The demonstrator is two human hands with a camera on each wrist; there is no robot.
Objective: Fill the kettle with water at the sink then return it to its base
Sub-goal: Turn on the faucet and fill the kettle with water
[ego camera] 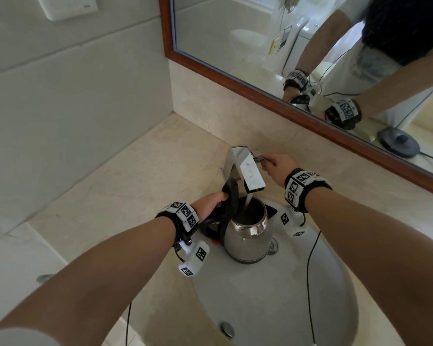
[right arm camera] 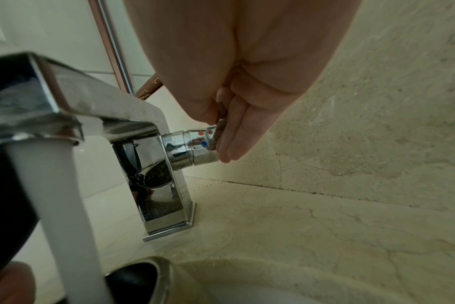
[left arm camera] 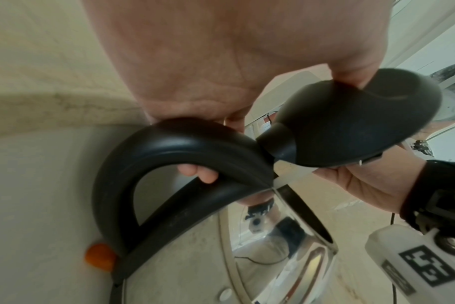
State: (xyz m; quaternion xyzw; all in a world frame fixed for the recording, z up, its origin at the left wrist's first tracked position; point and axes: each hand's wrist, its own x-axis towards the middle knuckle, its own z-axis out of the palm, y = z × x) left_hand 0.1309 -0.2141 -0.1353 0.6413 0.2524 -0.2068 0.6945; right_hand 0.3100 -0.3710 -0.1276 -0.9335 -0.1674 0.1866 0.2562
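A steel kettle (ego camera: 247, 236) sits upright in the white sink (ego camera: 330, 283) under the chrome faucet (ego camera: 247, 168). Its black lid (ego camera: 229, 193) is tipped open. A stream of water (ego camera: 247, 199) runs from the spout into the kettle's mouth. My left hand (ego camera: 210, 206) grips the black kettle handle (left arm camera: 169, 148), with a fingertip against the raised lid (left arm camera: 351, 123). My right hand (ego camera: 277, 166) pinches the faucet handle (right arm camera: 195, 144) on the tap's right side; this right hand (right arm camera: 234, 123) holds its lever between thumb and fingers. The kettle base (ego camera: 397, 142) shows only as a reflection in the mirror.
A beige marble counter (ego camera: 135, 186) surrounds the basin, with a marble backsplash (right arm camera: 351, 102) and a wood-framed mirror (ego camera: 235, 78) behind. The sink drain (ego camera: 227, 329) lies near me. An orange switch (left arm camera: 100, 257) sits at the foot of the kettle handle. Thin black cables hang from both wrists.
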